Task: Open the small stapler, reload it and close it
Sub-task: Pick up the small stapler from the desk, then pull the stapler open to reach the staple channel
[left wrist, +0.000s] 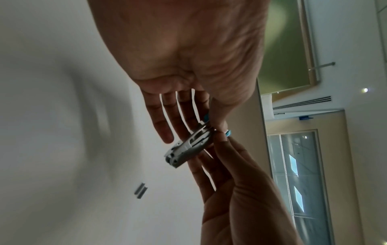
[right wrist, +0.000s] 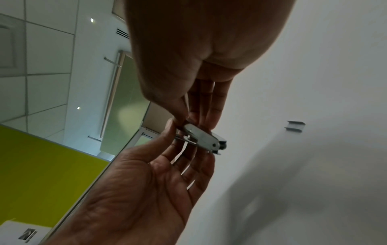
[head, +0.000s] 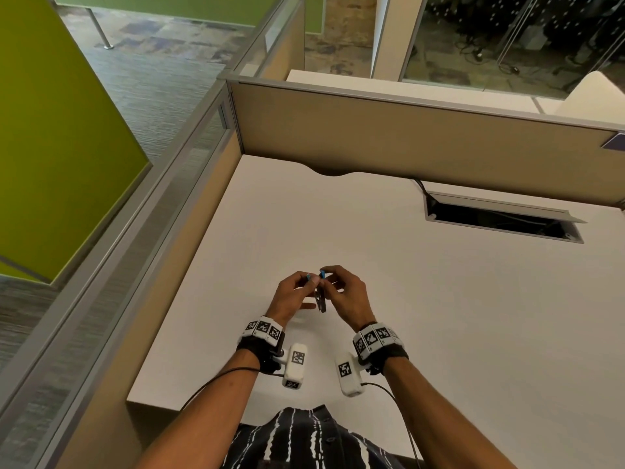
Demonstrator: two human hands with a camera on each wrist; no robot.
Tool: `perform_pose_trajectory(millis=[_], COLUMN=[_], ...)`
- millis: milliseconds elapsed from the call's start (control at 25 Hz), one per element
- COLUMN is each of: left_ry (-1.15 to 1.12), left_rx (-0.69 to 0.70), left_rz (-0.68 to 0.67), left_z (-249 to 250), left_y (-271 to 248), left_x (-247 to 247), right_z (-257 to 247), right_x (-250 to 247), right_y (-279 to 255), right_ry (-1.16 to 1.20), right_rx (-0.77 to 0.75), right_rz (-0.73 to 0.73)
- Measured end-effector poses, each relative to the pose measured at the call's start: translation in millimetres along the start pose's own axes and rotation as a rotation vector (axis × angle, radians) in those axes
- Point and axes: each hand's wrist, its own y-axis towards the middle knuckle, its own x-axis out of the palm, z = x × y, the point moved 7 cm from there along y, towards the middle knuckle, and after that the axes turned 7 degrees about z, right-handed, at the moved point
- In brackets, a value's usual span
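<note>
Both your hands hold the small stapler up above the white desk.

Your left hand (head: 293,292) and right hand (head: 345,292) meet over the near middle of the desk (head: 439,299), and the stapler (head: 320,299) hangs between them, lifted clear of the surface. Each hand pinches one of the two blue ends at its top between thumb and forefinger, while the other fingers stay loosely spread and straight. The blue ends stand a little apart, and the metal body (left wrist: 186,147) points down from your fingertips toward the desk; whether the stapler is fully open is hard to tell. A short strip of staples (left wrist: 141,190) lies flat on the desk, well apart from the stapler and touched by neither hand.
</note>
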Motion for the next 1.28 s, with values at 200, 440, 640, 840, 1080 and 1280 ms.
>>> perform_pose_trajectory(millis=[200, 440, 640, 840, 1080, 1280], left_ry=[0.134, 0.115, 0.006, -0.266, -0.512, -0.558], left_rx=[0.140, 0.136, 0.078, -0.029, -0.083, -0.088], left_rz=[0.021, -0.141, -0.180, 0.041, 0.152, 0.112], left_z=[6, 3, 8, -3, 0, 2], left_y=[-2, -9, -20, -11, -6, -8], left_x=[-4, 3, 7, -29, -50, -44], right_z=[2, 4, -9, -9, -12, -8], right_x=[0, -4, -9, -28, -31, -14], right_y=[-2, -3, -3, 0, -9, -27], right_ry=[0.042, 0.052, -0.006, 0.187, 0.069, -0.037], right_rx=[0.048, 0.068, 0.015, 0.127, 0.066, 0.032], right_rz=[-0.035, -0.078, -0.075, 0.047, -0.052, -0.168])
